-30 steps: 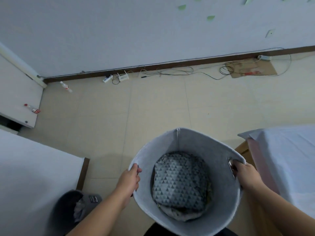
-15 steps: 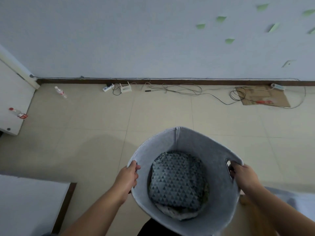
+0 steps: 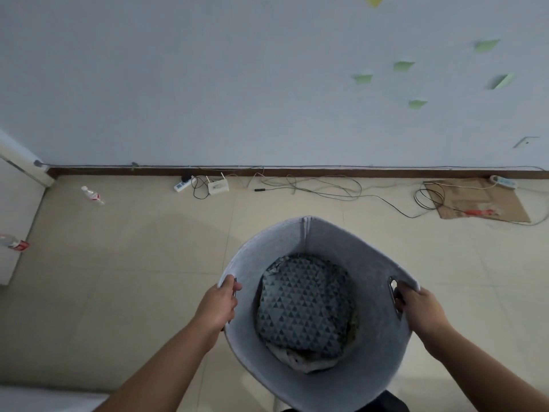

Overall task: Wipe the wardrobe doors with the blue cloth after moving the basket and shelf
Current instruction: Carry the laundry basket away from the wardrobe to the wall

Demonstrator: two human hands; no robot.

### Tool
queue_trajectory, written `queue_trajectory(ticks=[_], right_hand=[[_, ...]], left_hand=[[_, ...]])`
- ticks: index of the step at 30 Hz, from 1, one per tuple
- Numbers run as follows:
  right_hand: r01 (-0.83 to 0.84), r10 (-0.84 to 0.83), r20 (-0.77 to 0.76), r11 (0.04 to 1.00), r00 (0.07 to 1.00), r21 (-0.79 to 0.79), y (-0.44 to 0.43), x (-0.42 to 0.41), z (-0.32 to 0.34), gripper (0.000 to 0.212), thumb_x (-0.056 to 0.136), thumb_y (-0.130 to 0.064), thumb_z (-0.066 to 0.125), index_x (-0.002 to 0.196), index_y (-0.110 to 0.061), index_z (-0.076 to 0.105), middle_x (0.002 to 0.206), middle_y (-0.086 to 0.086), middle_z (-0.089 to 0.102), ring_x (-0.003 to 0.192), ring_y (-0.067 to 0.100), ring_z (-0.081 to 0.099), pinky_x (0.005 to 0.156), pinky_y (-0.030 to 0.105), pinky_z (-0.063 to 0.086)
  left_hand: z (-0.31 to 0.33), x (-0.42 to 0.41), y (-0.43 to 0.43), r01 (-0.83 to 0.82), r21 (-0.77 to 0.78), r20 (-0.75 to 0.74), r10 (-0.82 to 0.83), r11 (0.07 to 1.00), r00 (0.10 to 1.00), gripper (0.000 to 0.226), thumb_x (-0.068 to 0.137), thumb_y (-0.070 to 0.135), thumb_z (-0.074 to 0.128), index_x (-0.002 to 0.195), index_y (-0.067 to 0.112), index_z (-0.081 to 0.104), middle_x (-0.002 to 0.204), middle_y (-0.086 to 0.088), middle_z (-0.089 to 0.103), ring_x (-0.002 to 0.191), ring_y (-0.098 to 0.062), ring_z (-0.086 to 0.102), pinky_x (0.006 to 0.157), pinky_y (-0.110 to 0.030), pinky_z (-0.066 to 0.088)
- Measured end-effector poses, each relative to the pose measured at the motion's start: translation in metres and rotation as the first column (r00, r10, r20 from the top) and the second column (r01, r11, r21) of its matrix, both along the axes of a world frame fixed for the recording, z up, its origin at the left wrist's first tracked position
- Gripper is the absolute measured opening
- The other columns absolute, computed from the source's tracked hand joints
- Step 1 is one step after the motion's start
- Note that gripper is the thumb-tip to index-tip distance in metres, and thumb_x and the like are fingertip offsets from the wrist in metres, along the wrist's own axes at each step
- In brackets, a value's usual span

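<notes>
I hold a round grey felt basket (image 3: 309,233) in front of me, above the tiled floor. My left hand (image 3: 218,307) grips its left handle and my right hand (image 3: 421,312) grips the right handle slot. Inside the basket lies a folded fabric with a dark triangle pattern (image 3: 306,304) on top of other cloth. No blue cloth, shelf or wardrobe door can be made out.
A white wall with a brown skirting board (image 3: 297,172) runs across ahead. Along it lie a power strip (image 3: 181,185), a router (image 3: 218,186), tangled cables (image 3: 320,185) and a cardboard sheet (image 3: 478,200). Two plastic bottles (image 3: 92,195) lie at left near white furniture (image 3: 15,203).
The view has turned right and risen: the bed at the right and the bin at lower left have left the frame. Both hands keep the same grip on the basket.
</notes>
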State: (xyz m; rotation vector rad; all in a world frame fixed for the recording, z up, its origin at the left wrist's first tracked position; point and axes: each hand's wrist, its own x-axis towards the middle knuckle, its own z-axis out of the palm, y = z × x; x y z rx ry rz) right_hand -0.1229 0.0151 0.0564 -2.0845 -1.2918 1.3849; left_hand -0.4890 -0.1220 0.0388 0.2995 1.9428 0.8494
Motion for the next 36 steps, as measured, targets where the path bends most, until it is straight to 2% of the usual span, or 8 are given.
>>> queue_trajectory(ticks=[8, 18, 26, 30, 36], right_hand=[[-0.069, 0.066, -0.058, 0.996, 0.996, -0.053, 0.164, -0.07, -0.007, 0.036, 0.092, -0.024, 0.05, 0.057, -0.017, 0.055, 0.048, -0.006, 0.053, 0.057, 0.021, 0.046, 0.057, 0.032, 0.034], [-0.15, 0.15, -0.004, 0.984, 0.989, -0.094, 0.317, -0.187, -0.006, 0.034, 0.091, -0.021, 0.051, 0.058, -0.015, 0.058, 0.043, -0.008, 0.052, 0.056, 0.021, 0.045, 0.055, 0.032, 0.033], [-0.146, 0.156, 0.086, 0.983, 0.984, -0.112, 0.42, -0.295, -0.013, 0.032, 0.092, -0.02, 0.052, 0.063, -0.011, 0.06, 0.058, 0.005, 0.055, 0.06, 0.024, 0.046, 0.058, 0.033, 0.033], [-0.145, 0.157, 0.114, 0.983, 0.981, -0.11, 0.478, -0.35, -0.015, 0.032, 0.093, -0.019, 0.05, 0.069, -0.004, 0.065, 0.062, 0.009, 0.057, 0.061, 0.025, 0.048, 0.059, 0.034, 0.035], [-0.159, 0.171, 0.068, 0.975, 0.983, -0.154, 0.522, -0.386, -0.027, 0.035, 0.097, -0.024, 0.048, 0.079, -0.002, 0.068, 0.068, 0.01, 0.063, 0.066, 0.026, 0.055, 0.062, 0.035, 0.042]], left_hand=[[0.016, -0.064, 0.123, -0.067, -0.04, -0.056, 0.065, 0.997, 0.996, 0.039, 0.103, 0.042, 0.043, 0.096, 0.015, 0.07, 0.051, 0.008, 0.041, 0.048, -0.013, 0.037, 0.054, -0.029, 0.03], [0.01, -0.15, 0.24, -0.166, -0.042, -0.01, 0.165, 0.985, 0.986, 0.04, 0.106, 0.04, 0.043, 0.098, 0.012, 0.07, 0.052, 0.007, 0.043, 0.047, -0.012, 0.039, 0.054, -0.028, 0.032], [-0.018, -0.266, 0.357, -0.121, -0.06, 0.025, 0.123, 0.991, 0.992, 0.043, 0.107, 0.042, 0.041, 0.101, 0.012, 0.07, 0.052, 0.005, 0.043, 0.048, -0.015, 0.036, 0.054, -0.028, 0.028], [-0.017, -0.323, 0.428, -0.092, -0.095, 0.019, 0.094, 0.991, 0.995, 0.043, 0.106, 0.043, 0.04, 0.1, 0.014, 0.07, 0.051, 0.006, 0.043, 0.046, -0.014, 0.037, 0.052, -0.027, 0.029], [-0.021, -0.363, 0.481, -0.088, -0.094, 0.011, 0.09, 0.992, 0.996, 0.042, 0.105, 0.042, 0.042, 0.101, 0.011, 0.07, 0.05, 0.007, 0.044, 0.045, -0.013, 0.038, 0.052, -0.028, 0.032]])
